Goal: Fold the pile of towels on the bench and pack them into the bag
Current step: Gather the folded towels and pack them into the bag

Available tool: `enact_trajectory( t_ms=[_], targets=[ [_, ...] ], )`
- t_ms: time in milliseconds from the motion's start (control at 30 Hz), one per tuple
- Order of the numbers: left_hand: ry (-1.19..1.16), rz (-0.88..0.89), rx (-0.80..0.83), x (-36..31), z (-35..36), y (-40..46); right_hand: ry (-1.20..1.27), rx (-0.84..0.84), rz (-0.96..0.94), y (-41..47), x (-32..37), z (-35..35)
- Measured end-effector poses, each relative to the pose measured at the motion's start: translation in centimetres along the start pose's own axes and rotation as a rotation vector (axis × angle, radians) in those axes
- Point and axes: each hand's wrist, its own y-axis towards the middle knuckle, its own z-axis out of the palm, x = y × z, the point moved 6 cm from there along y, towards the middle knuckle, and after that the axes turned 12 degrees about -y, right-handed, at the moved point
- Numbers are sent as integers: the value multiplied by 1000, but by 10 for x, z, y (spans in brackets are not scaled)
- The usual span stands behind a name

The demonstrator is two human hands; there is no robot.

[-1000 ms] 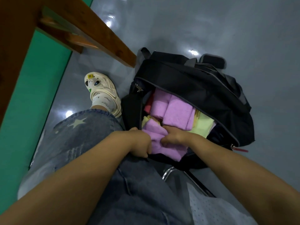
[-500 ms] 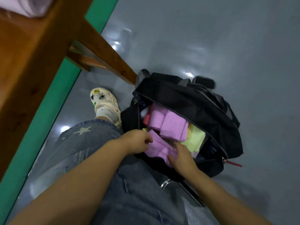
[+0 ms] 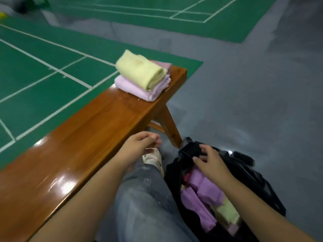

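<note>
Your left hand (image 3: 139,145) hangs loosely curled and empty, your right hand (image 3: 211,163) spreads over the bag (image 3: 251,173), so grab that soft, light towel stack (image 3: 143,79) on the bench (image 3: 90,130) end from underneath so it probably won't flop open.

I can read no text, label, brand or number anywhere around my hands. The towels, the bench and the bag show no lettering I can make out, and the picture is blurred. The only markings are plain white court lines (image 3: 70,75) on the green floor, beyond my left hand (image 3: 139,145).
</note>
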Motion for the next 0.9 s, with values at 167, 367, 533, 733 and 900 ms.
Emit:
enact_trajectory(
  t_ms=[167, 367, 533, 733, 900],
  targets=[
    [-484, -26, -148, -51, -37, 1, -46, -132, -140, 35, 93, -42],
    [-777, -90, -254, -81, -49, 51, 169, -130, -184, 97, 188, -58],
    [-827, -112, -328, -98, -50, 106, 497, -73, -20, 166, 212, -39],
    [-740, -122, -378, -111, -54, 159, 543, -39, -3, 211, 209, -19],
    [-572, -171, -342, -115, -52, 183, 554, -45, -21, 216, 210, -13]
  ],
)
